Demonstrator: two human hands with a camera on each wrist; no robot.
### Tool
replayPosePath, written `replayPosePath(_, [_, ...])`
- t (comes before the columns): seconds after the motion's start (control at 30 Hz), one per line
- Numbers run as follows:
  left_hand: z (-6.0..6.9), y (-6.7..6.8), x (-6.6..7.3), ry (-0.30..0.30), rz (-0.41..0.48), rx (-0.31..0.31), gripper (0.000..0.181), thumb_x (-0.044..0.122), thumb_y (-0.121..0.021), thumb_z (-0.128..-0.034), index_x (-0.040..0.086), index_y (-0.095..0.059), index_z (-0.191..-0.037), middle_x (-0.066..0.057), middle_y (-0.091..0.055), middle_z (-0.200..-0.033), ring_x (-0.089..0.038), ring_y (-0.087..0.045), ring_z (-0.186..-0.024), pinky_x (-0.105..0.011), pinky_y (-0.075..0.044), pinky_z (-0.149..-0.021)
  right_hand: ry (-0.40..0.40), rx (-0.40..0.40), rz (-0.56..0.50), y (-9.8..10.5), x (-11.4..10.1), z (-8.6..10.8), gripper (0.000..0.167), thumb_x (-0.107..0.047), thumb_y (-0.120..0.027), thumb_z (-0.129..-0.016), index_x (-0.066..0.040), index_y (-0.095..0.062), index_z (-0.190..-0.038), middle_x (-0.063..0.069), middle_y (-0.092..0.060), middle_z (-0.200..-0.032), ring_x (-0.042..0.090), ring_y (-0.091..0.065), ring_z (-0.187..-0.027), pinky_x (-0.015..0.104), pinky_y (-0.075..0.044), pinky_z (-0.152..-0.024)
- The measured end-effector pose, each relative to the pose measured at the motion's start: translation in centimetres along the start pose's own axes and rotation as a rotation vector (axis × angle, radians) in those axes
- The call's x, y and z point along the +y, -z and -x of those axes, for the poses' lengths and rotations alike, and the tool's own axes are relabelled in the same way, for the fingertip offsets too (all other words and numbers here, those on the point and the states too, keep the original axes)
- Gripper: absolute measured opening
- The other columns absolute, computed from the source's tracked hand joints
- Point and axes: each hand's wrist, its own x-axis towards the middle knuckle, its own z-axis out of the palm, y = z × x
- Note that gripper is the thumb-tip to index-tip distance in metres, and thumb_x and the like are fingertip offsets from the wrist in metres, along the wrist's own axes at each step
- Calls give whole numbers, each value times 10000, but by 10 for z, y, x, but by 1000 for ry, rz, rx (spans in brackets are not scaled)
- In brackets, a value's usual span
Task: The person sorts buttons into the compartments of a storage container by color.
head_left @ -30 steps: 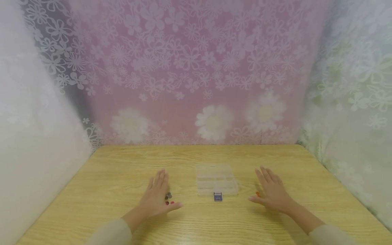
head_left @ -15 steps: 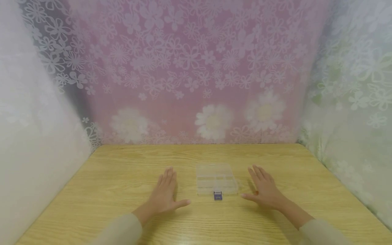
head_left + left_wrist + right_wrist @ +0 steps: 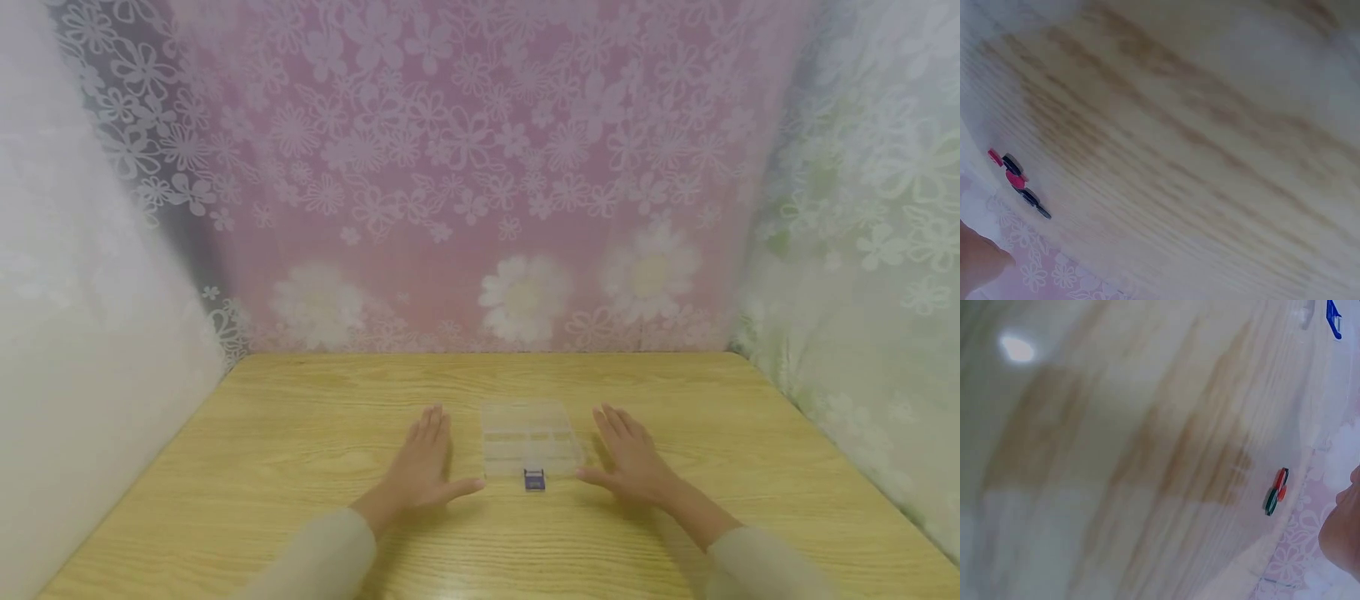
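Note:
A clear plastic compartment box (image 3: 517,417) lies on the table, a small purple-blue latch or tag (image 3: 534,480) at its near side. My left hand (image 3: 420,471) is left of the box, fingers straight and thumb spread towards its near corner. To the right, my right hand (image 3: 633,467) mirrors it, thumb tip close to the box. Neither holds anything. Small red discs (image 3: 1015,180) and black discs (image 3: 1012,165) lie near the left hand in the left wrist view. Orange-red (image 3: 1281,492) and dark green discs (image 3: 1271,502) show near the right hand. Both groups are hidden in the head view.
The wood-grain table (image 3: 300,417) extends on both sides of the box and in front of it. Flowered cloth (image 3: 487,208) hangs behind the table, with pale cloth (image 3: 862,333) along the right side and more at the left.
Both hands have moved inward towards the box, staying straight-fingered. The discs seen beside the hands a second ago are now hidden behind them in the head view. The box has stayed put.

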Motion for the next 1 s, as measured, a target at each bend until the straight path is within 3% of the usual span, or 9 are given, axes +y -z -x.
replayPosePath(0.37, [-14,-10,8,-51,29,-35,1014,626,-507,-837,-114,-147,-1429,-295,-73,-1516,-407,-94,-1418,-481,-151,-1161,-28,-54,-32,-11,-4,-13,928,-499,-623,-797,110,-262,-1397,345,-242,-1447,518,-218,-1326,650,-171,-1065])
replayPosePath(0.6, [-21,-11,13,-25,68,-84,982,596,-493,-866,-87,-92,-1447,-264,-28,-1531,-377,-38,-1431,-456,-106,-1175,-58,-100,-33,-15,-8,-20,913,-507,-581,-831,108,-236,-1410,329,-205,-1471,505,-184,-1352,632,-157,-1085])
replayPosePath(1.0, [-35,-16,22,-9,63,-78,1002,639,-481,-846,-88,-133,-1443,-264,-61,-1529,-372,-63,-1432,-445,-122,-1174,-67,-130,-67,-25,-10,-28,899,-522,-549,-851,93,-223,-1420,336,-202,-1469,511,-177,-1350,646,-126,-1081])
